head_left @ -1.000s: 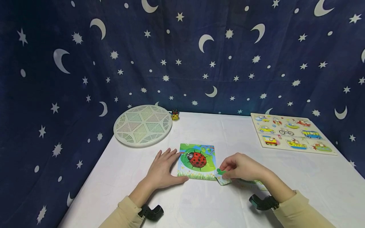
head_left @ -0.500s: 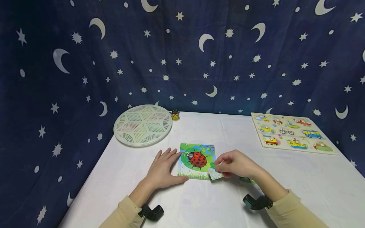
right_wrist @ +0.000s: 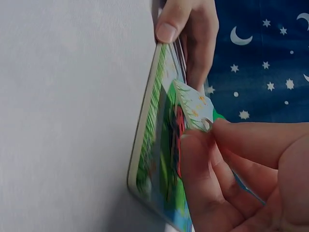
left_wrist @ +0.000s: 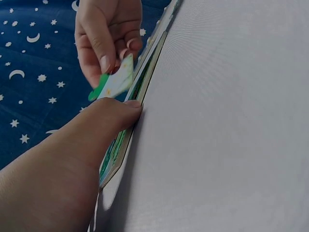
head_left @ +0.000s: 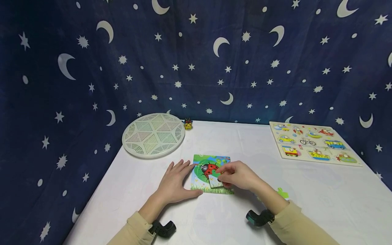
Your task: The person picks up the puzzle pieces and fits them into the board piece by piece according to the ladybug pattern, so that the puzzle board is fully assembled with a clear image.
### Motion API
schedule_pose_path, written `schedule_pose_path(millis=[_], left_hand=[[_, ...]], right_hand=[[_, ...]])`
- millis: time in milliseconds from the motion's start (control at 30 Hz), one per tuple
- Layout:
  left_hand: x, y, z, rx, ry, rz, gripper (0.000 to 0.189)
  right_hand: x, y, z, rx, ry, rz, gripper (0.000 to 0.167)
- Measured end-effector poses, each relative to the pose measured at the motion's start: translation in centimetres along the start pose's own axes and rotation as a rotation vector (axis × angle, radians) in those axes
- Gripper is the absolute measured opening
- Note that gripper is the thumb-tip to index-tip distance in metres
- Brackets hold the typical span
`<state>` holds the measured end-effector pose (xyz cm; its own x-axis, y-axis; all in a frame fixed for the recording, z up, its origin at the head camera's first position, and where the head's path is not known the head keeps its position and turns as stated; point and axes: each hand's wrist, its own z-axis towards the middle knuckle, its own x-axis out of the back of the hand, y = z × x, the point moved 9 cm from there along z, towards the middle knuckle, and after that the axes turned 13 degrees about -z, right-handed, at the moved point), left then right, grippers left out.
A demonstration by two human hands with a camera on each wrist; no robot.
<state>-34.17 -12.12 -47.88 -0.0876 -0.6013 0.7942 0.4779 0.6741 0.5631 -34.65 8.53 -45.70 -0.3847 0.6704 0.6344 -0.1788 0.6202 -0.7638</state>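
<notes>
A square ladybug jigsaw puzzle (head_left: 199,186) lies on the white table. My left hand (head_left: 174,183) rests at its left side, fingers spread, with the thumb (left_wrist: 123,110) at the front edge. Over the puzzle, my right hand (head_left: 240,176) pinches a puzzle piece (head_left: 215,181) between thumb and fingertips. This piece is white with a green knob and small flowers, and it is held tilted, as the right wrist view shows. It covers part of the printed ladybug (head_left: 206,168). By the right forearm lies another puzzle piece (head_left: 282,193), light green and partly hidden.
At the back left sits a round pale game board (head_left: 153,136) with a small yellow toy figure (head_left: 188,124) beside it. A wooden vehicle peg puzzle (head_left: 315,144) lies at the back right. A dark blue curtain (head_left: 196,68) with moons and stars hangs behind the table.
My right hand has carried the puzzle piece leftward, from beside the puzzle's right edge to over its middle. The green piece by the forearm has come into sight. My left hand has stayed put.
</notes>
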Motion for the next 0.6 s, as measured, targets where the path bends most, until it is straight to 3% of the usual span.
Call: schedule_pose_path(millis=[333,600], left_hand=[[0.1,0.2,0.1,-0.004,-0.003,0.0,0.098],[0.2,0.2,0.0,-0.007,-0.001,-0.002,0.097]], right_hand=[[-2.0,-0.5,1.2,-0.023,-0.001,0.059,0.019],[-2.9,-1.1,1.5,-0.006,0.062,0.033,0.017]])
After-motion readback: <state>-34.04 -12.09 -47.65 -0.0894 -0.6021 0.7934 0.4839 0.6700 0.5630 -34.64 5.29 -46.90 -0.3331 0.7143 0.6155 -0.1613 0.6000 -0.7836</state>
